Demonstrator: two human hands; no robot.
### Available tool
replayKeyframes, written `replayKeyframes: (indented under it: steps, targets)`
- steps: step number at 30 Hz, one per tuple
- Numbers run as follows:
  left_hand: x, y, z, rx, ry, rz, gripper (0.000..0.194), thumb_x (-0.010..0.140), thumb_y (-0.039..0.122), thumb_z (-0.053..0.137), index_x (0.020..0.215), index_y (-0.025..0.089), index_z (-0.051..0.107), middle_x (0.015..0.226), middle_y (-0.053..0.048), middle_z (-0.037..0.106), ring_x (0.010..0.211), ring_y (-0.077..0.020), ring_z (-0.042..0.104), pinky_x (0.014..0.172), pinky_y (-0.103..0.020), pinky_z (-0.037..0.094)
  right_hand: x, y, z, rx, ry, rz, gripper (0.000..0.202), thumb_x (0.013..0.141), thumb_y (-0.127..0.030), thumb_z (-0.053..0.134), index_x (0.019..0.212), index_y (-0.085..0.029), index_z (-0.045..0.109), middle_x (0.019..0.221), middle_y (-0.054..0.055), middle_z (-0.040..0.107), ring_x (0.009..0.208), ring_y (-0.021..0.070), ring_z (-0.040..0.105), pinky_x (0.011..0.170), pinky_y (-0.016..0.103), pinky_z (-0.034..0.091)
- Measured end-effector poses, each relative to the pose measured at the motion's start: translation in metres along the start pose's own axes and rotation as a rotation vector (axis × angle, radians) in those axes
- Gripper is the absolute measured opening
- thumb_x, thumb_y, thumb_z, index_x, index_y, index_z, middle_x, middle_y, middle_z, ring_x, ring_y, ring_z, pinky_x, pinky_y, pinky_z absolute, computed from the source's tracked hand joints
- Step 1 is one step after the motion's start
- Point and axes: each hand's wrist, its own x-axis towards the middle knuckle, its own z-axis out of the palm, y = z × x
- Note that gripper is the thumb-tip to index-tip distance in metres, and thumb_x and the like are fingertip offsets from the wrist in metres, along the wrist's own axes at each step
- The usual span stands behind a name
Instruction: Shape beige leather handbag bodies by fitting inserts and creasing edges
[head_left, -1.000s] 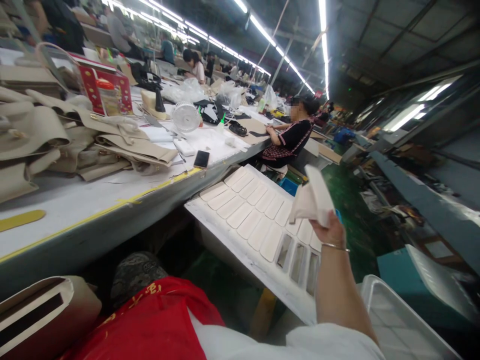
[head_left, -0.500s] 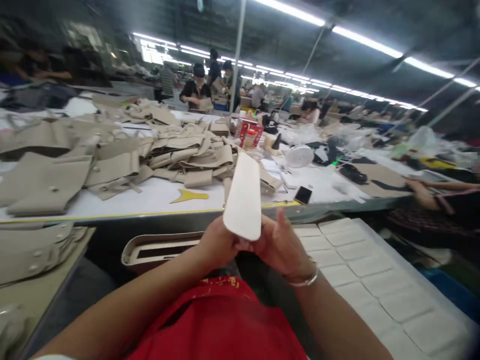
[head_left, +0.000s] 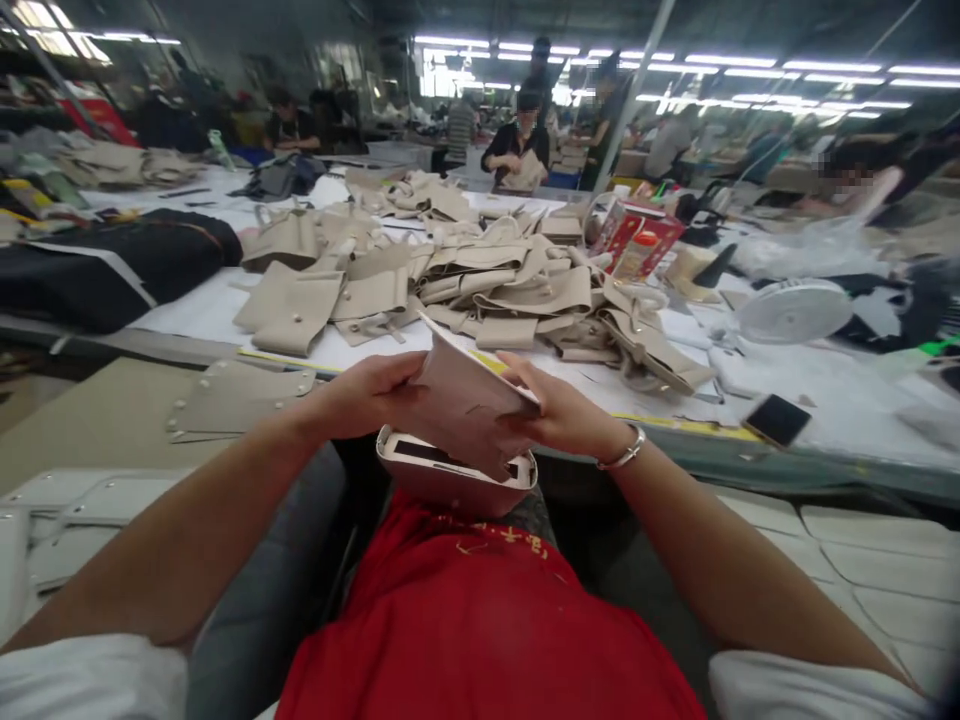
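Between my hands is a beige leather-like panel [head_left: 469,400], raised and tilted, with a pale edge along its top. My left hand [head_left: 382,392] grips its left side, thumb on top. On the opposite side my right hand [head_left: 562,408] has its fingers wrapped round the edge; a bracelet [head_left: 626,448] circles that wrist. Just below the panel, a beige box-shaped bag body [head_left: 457,490] with a pale rim and dark slots sits at my lap, partly hidden by the panel.
A heap of beige leather pieces [head_left: 517,275] covers the table's middle. A black roll [head_left: 120,265] lies left, a red box [head_left: 637,240], white disc [head_left: 795,308] and phone [head_left: 778,420] right. Panels with studs [head_left: 236,395] lie at my left. A person [head_left: 517,145] works across the table.
My view has swung left. The piece in my hands was upright and end-on, and is now turned broadside and tilted, with my hands farther apart. The bag body now appears directly below it.
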Motion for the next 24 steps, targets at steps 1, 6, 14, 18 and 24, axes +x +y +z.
replayKeyframes:
  steps: [1,6,14,18,24]
  targets:
    - [-0.004,-0.005,-0.006,0.064,-0.047,0.024,0.021,0.077,0.032,0.049,0.084,0.015,0.060,0.070,0.002,0.057,0.068,-0.0133,0.052,0.064,-0.020,0.042,0.005,0.001,0.004,-0.020,-0.026,-0.032,0.070,0.079,-0.033,0.057,0.139,-0.016,0.025,0.134,0.013,0.043,0.118,0.0245,0.044,0.099,0.039,0.034]
    - [-0.018,-0.037,-0.012,0.274,-0.060,0.086,0.015,0.079,0.024,0.043,0.082,0.016,0.056,0.068,0.001,0.056,0.061,-0.0116,0.050,0.059,-0.019,0.038,0.013,0.007,0.027,-0.187,-0.092,-0.053,0.068,0.075,-0.029,0.057,0.134,-0.009,0.031,0.130,0.018,0.043,0.119,0.0277,0.040,0.100,0.044,0.031]
    - [-0.013,-0.075,0.016,0.278,0.064,0.036,0.023,0.081,0.026,0.039,0.086,0.015,0.059,0.081,-0.005,0.063,0.076,-0.0179,0.058,0.071,-0.026,0.043,0.006,0.011,0.036,-0.278,0.028,0.048,0.076,0.068,-0.036,0.064,0.131,-0.010,0.030,0.121,0.017,0.044,0.111,0.0285,0.042,0.096,0.042,0.036]
    - [-0.009,-0.077,0.022,0.275,0.052,0.024,0.025,0.081,0.027,0.040,0.088,0.015,0.060,0.082,-0.005,0.064,0.079,-0.0195,0.059,0.073,-0.027,0.044,0.007,0.013,0.035,-0.284,0.016,0.086,0.078,0.067,-0.038,0.065,0.132,-0.013,0.028,0.119,0.016,0.044,0.109,0.0283,0.044,0.094,0.040,0.038]
    - [-0.024,-0.086,0.046,0.126,-0.166,-0.039,0.024,0.077,0.024,0.045,0.091,0.018,0.064,0.090,-0.006,0.066,0.086,-0.0207,0.060,0.080,-0.029,0.045,-0.020,0.026,0.040,-0.428,-0.091,0.111,0.079,0.065,-0.033,0.064,0.132,-0.010,0.030,0.116,0.017,0.047,0.102,0.0298,0.045,0.089,0.040,0.036]
